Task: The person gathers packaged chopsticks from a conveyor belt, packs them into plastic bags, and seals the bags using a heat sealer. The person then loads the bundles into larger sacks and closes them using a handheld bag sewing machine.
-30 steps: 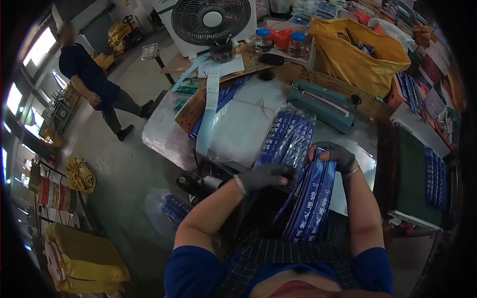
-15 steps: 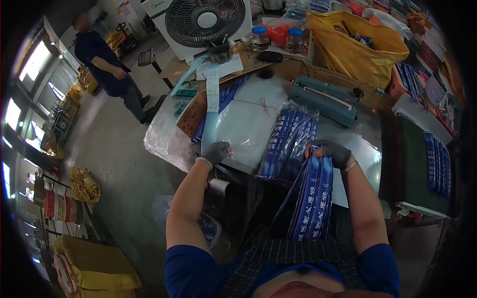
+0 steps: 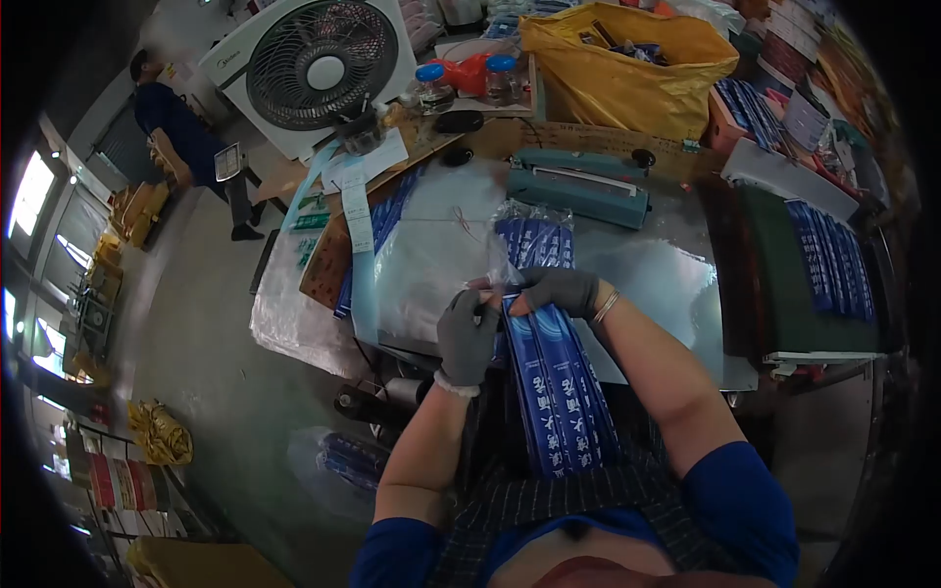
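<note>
Blue short sleeves [image 3: 742, 500]; dark pale-striped apron [image 3: 578, 493]. Left hand [image 3: 465, 338], right hand [image 3: 564, 290]: grey open-tipped gloves [image 3: 469, 355]. Whitish band [image 3: 457, 388], left wrist; silvery bangles [image 3: 607, 305], right.

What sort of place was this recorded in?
Probably a packing workshop: a long teal machine resembling a bag sealer, a stack of clear plastic bags and narrow blue packets with white lettering suggest it.
</note>
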### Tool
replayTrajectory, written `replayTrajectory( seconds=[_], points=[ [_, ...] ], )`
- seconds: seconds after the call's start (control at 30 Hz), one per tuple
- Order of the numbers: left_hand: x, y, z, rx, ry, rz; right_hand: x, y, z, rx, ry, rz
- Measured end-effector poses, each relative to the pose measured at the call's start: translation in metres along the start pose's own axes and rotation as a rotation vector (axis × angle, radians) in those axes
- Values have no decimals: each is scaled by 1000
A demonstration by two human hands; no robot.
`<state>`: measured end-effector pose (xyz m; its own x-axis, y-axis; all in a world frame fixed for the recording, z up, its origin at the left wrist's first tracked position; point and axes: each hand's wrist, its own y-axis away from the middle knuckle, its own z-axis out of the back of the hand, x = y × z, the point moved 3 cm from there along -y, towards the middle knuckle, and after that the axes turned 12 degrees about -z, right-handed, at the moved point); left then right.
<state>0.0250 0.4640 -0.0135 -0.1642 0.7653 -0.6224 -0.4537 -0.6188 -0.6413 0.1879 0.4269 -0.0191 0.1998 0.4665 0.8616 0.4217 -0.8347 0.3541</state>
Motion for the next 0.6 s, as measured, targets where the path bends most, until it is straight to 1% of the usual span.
replayTrajectory(
  seconds=[0.03, 0.07, 0.1, 0.13, 0.17, 0.2, 0.27, 0.3, 0.37, 0.4, 0.47, 0.5, 0.53, 0.6],
  points=[
    [-1, 5, -5, -121, 117, 55, 1, 2, 1, -11, -3, 3],
    [-2, 8, -11, -116, 124, 51, 3, 3, 3, -34, 66, 29],
    [-5, 13, -13, -133, 17, 14, 2, 6, 4, -56, 131, 53],
    [-8, 16, -16, -156, -91, -23, -8, 4, 13, -57, 58, 5],
    [-13, 17, -20, -157, -194, -78, -16, 2, 22, -60, 59, 4],
    [-14, 21, -24, -153, -193, -78, -20, 2, 24, -70, 49, 33],
    [-12, 26, -33, -141, -281, -154, -27, 12, 35, -119, 24, 56],
    [-11, 25, -35, -137, -280, -160, -27, 18, 37, -123, 21, 62],
    [-9, 29, -42, -51, -106, -154, -35, 31, 44, -183, -70, 14],
    [-6, 31, -46, -49, -107, -156, -43, 32, 50, -276, -89, 11],
    [10, 33, -56, -48, 413, 199, -53, 36, 59, -307, -93, 42],
    [-4, 27, -47, -66, 477, 438, -57, 40, 61, -342, -106, 66],
    [5, 29, -49, -66, 472, 435, -59, 44, 66, -341, -60, 15],
    [33, 31, -58, -228, 1122, 530, -66, 54, 68, -408, -95, 18]
  ],
)
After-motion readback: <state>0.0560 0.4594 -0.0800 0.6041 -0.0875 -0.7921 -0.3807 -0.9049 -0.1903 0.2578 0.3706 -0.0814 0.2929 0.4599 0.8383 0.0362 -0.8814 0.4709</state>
